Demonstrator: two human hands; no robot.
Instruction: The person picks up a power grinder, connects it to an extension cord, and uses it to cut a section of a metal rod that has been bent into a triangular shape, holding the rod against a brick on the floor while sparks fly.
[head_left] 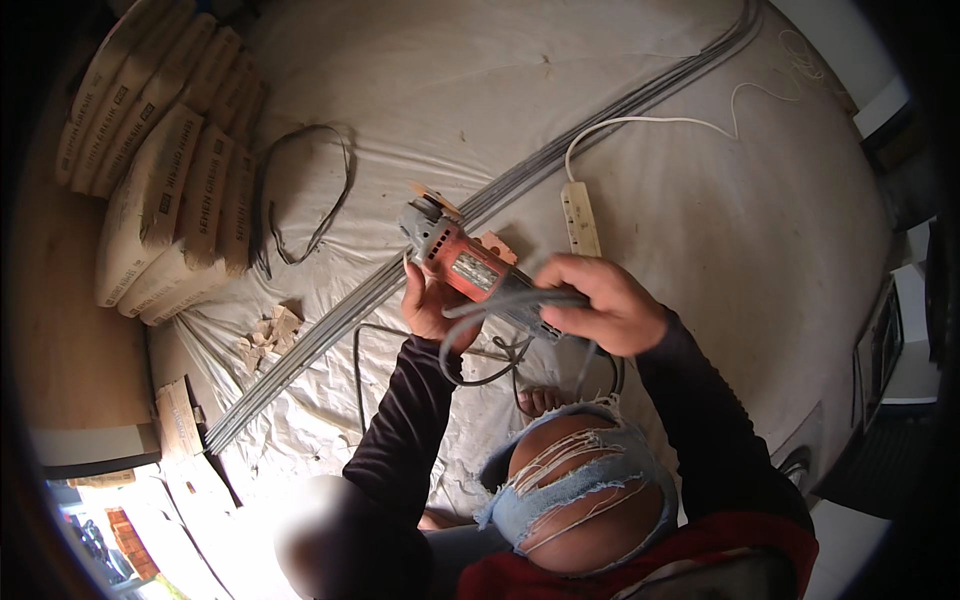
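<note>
Hands, two, bare, both occupied. Left hand (432, 312): cupped beneath the body of an angle grinder (468, 268), thumb up along its side, fingers mostly hidden. Right hand (612, 300): closed round the grey cord (482, 378) at the tool's tail end, slightly blurred. Angle grinder: held up before the knees, above the bundle of metal bars (335, 338), head toward upper left.

Hazards, as judged: loose loops of grey cord hang close to the tool and could snag or meet the wheel, should it spin. Left thumb lies near the head; a slip in the cupped hold could bring it to the disc. Frayed threads on the torn jeans (585, 480) could catch. Bare foot (543, 400) lies exposed to a drop. Whether the cord is plugged into the power strip (579, 225): cannot tell.

Materials: grinder, red casing, grey head, slotted vents; thin tan edge at the head, probably the disc. Bars, slim, grey, long, laid diagonally. Floor sheet (430, 95), pale, creased, glossy. Paper sacks (165, 205), brown, plump, stacked. Power strip, cream, oblong. Cardboard scraps (272, 335), torn, flat.
</note>
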